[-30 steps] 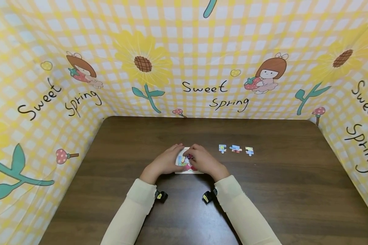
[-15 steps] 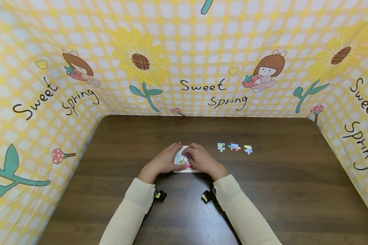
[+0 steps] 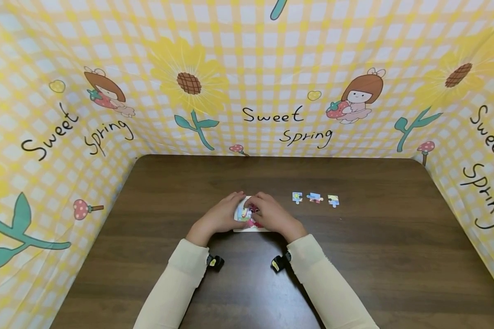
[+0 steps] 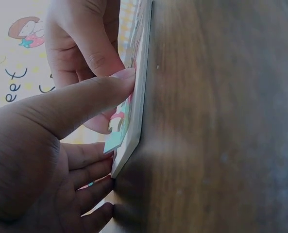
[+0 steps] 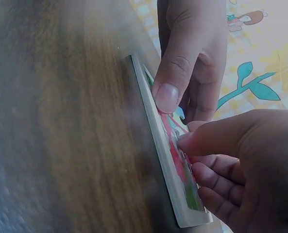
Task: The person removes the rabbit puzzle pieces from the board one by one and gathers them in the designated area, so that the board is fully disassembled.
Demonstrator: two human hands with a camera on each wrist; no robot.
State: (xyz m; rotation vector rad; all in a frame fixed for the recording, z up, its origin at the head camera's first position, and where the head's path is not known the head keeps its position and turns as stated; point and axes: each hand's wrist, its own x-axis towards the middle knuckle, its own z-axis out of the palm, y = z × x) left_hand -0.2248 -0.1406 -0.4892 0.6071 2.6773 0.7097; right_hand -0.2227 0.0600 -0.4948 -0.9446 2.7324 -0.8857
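A small picture puzzle in a white tray (image 3: 251, 230) lies on the table between the two hands. The left hand (image 3: 220, 215) grips its left side, thumb over the picture and fingertips at the far edge. From the right, the right hand (image 3: 276, 219) reaches over the picture with bent fingers, thumb and fingertips pinching a piece whose outline is mostly hidden. In the left wrist view, a teal-cornered piece (image 4: 114, 140) stands slightly raised above the tray's rim (image 4: 129, 145). The right wrist view shows red and green picture parts beside the white rim (image 5: 165, 165).
Right of the tray, toward the back of the brown wooden table (image 3: 374, 256), three loose puzzle pieces lie in a row: left (image 3: 297, 197), middle (image 3: 314, 197) and right (image 3: 333, 200). A yellow checked cloth (image 3: 263, 64) surrounds the table's back and sides.
The head view has shifted slightly. Both hands keep nearly the same places on the puzzle, and the loose pieces have not moved on the table.
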